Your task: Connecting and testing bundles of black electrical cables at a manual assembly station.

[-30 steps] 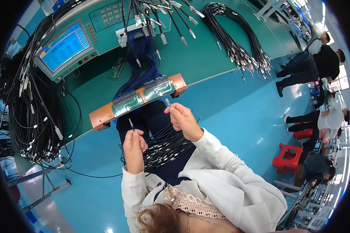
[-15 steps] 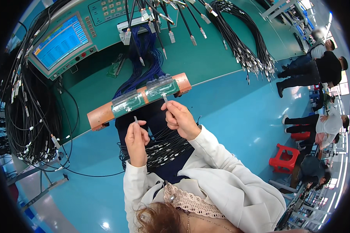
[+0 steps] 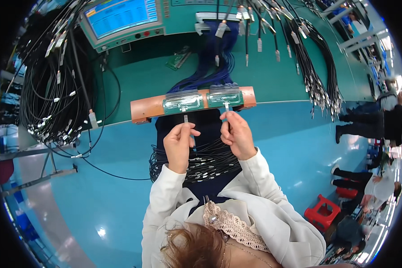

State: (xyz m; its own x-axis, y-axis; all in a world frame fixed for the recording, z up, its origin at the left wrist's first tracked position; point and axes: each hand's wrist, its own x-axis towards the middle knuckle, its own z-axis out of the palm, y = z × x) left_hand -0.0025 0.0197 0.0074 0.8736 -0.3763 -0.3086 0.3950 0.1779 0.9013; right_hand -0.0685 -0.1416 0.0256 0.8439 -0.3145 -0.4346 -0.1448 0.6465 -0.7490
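Observation:
My left hand (image 3: 177,145) pinches a small silvery cable connector (image 3: 186,119) between thumb and fingers. Its tip points up at the left green circuit board (image 3: 172,105), with a small gap between them. In my right hand (image 3: 239,136), another flat connector (image 3: 227,107) is pinched, its tip at the lower edge of the right green circuit board (image 3: 236,98); whether it is seated I cannot tell. Both boards are mounted on a copper-coloured bar (image 3: 147,108) along the bench's front edge. Blue wires (image 3: 201,76) run from the boards to the tester. Black cables (image 3: 201,167) with silvery ends lie across my lap.
A tester with a lit screen (image 3: 123,18) stands on the green bench (image 3: 138,71) at the back left. Black cable bundles hang at the left (image 3: 53,98) and right (image 3: 321,76). A loose circuit board (image 3: 178,59) lies behind the bar. Red stools (image 3: 322,212) and people are at the right.
My view has turned, so the bench now appears more level and further right. The connector in my left hand is a little closer to the left board. Both hands keep their pinch.

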